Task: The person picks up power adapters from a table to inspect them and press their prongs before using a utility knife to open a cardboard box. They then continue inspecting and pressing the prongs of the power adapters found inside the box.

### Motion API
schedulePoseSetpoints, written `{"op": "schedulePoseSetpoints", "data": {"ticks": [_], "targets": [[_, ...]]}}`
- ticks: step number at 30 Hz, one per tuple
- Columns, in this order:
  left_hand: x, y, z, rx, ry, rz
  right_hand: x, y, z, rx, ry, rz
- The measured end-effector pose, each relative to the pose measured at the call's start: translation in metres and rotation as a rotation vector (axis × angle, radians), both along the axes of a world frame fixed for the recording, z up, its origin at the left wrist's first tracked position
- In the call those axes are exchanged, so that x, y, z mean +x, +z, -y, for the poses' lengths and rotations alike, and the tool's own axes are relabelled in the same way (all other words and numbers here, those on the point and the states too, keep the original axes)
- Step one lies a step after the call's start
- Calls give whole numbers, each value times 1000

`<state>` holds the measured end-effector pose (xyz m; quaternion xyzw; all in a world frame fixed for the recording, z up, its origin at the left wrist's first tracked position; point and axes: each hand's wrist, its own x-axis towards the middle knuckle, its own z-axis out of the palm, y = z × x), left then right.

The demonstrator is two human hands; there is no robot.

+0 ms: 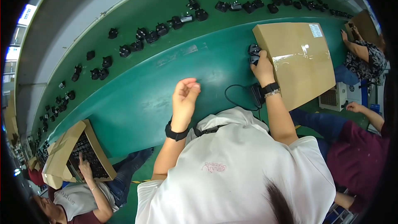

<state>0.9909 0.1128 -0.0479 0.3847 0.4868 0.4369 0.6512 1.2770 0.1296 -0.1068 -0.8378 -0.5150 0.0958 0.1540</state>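
Note:
My right hand point(263, 70) is closed on a black plug adapter point(253, 60), beside the left edge of a closed, taped cardboard box point(296, 50). A second black plug adapter point(253, 49) sits against the first, just beyond my fingers. Above the green work surface point(141, 95), my left hand point(184, 99) is raised with its fingers curled in toward the thumb, and nothing shows in it. Near my right wrist lies a black device with a looped cable point(258, 94). Black bands circle both wrists.
Many black plug adapters point(161, 29) lie scattered along the green belt point(137, 64) beyond the work surface. At the left, a co-worker's hand point(85, 168) reaches into an open carton point(107, 164) of black pieces. Other people sit at the right, one beside another carton point(365, 27).

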Motion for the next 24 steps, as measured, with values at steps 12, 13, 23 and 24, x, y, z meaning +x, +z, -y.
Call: {"op": "schedulePoseSetpoints", "data": {"ticks": [12, 13, 23, 24], "targets": [[31, -26, 10, 168, -223, -335, -35, -28, 20, 209, 313, -377], [31, -28, 10, 162, -219, -339, -49, -22, 27, 180, 386, -519], [27, 26, 19, -12, -171, 810, -77, 127, 51, 545, 805, -1126], [32, 34, 27, 15, -47, 980, -77, 133, 55, 539, 806, -1134]]}}
